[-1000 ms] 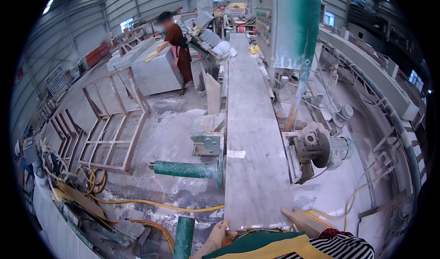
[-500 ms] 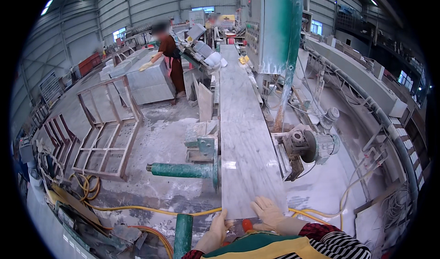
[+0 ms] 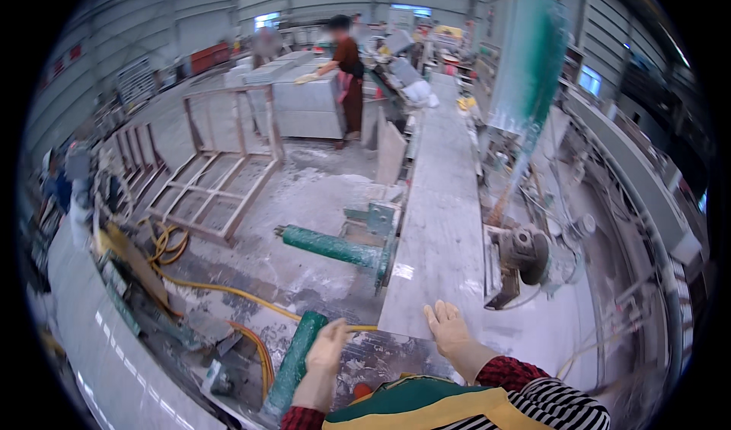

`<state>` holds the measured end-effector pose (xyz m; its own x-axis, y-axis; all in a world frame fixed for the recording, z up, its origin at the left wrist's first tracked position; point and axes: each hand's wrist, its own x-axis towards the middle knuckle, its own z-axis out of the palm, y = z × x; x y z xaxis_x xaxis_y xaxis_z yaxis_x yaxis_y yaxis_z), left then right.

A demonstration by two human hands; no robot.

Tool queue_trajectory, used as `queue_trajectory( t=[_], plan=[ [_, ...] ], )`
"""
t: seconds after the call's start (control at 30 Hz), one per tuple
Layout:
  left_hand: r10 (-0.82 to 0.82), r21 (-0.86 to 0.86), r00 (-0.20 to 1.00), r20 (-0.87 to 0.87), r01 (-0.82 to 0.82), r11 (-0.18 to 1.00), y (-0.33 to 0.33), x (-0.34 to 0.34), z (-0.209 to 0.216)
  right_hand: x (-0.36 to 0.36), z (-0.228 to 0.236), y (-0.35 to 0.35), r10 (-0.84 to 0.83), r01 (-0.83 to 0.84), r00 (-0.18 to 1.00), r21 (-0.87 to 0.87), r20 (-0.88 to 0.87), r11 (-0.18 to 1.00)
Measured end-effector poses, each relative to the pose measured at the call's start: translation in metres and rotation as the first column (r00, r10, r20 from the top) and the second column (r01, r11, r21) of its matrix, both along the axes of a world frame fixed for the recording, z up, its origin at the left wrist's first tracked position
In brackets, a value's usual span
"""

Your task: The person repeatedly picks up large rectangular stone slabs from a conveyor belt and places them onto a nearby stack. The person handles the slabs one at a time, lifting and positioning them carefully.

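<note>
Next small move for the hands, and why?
Probably bring the left hand to the near-left corner of the pale slab: it is off the stone, by the green roller, while only the right hand appears to rest on the near end.

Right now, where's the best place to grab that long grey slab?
Probably by both long edges at the near end of the slab, coming from this end, one palm per side: it's long, lies flat, and its narrow end faces us.

Stone workshop: ribbed metal walls, stacked slabs, motor, metal rack, dust-streaked floor
</note>
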<state>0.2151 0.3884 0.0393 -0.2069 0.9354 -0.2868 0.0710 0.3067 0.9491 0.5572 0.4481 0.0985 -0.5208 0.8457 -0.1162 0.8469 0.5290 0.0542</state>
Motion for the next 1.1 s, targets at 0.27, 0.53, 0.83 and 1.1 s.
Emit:
queue_trajectory(
  t=[0.27,0.53,0.83,1.1],
  plan=[
    [0.686,0.463,0.157,-0.710,-0.631,0.623,-0.223,-0.166,0.070,0.006,-0.008,0.011,-0.031,0.038,0.992,-0.058,0.124,0.998],
    [0.088,0.111,-0.081,-0.993,-0.895,0.431,-0.371,-0.158,-0.004,-0.007,0.001,0.017,-0.055,0.082,0.970,-0.105,0.238,0.991],
    [0.156,0.323,-0.283,-0.946,-0.838,0.440,-0.342,-0.130,0.007,0.004,-0.004,0.032,-0.046,0.070,0.966,-0.085,0.255,0.994],
    [0.164,0.408,-0.375,-0.912,-0.799,0.443,-0.347,-0.129,-0.003,0.007,-0.021,0.042,-0.048,0.068,0.975,-0.083,0.219,0.994]
  ],
)
